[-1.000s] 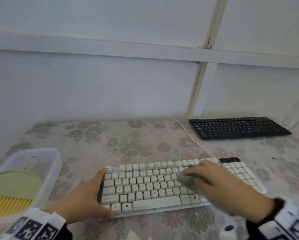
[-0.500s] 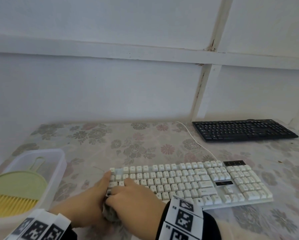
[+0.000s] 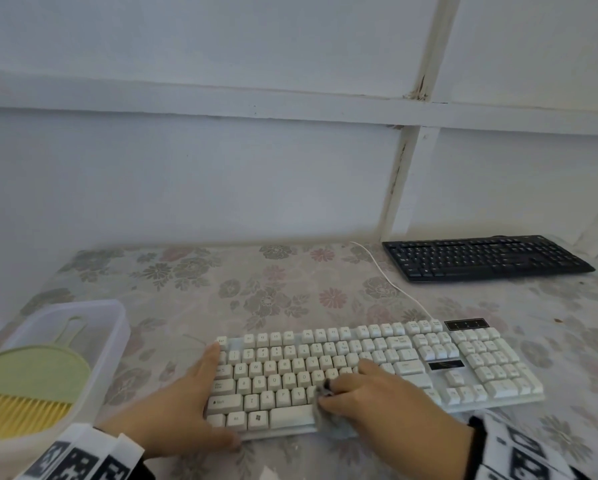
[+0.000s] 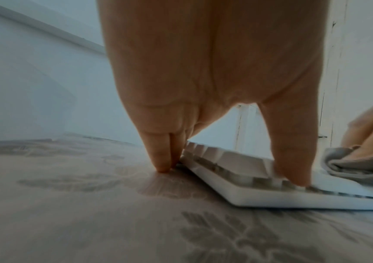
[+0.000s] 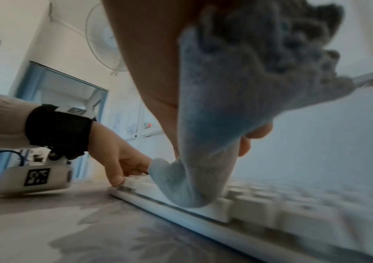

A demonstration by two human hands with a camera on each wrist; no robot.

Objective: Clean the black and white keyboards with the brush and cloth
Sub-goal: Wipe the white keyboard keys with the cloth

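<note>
The white keyboard [image 3: 411, 355] lies across the near middle of the flowered table. My left hand [image 3: 193, 403] braces its left end, with straight fingers along the side edge and the thumb [image 4: 293, 160] on the front corner keys. My right hand [image 3: 377, 400] grips a bunched grey cloth [image 3: 320, 408] and presses it on the keys by the space bar. In the right wrist view the cloth [image 5: 215, 124] hangs from my palm onto the keyboard [image 5: 260, 204]. The black keyboard [image 3: 481, 258] lies at the back right, untouched. The green brush [image 3: 23, 393] with yellow bristles lies in a tub.
A translucent plastic tub [image 3: 113, 327] stands at the left table edge and holds the brush. A white cable [image 3: 391, 285] runs from the white keyboard toward the wall. A white panelled wall closes the table's far side.
My right hand swept the cloth from the keyboard's right-middle to its left end, then back toward the space bar. The left hand stayed at the left end.
</note>
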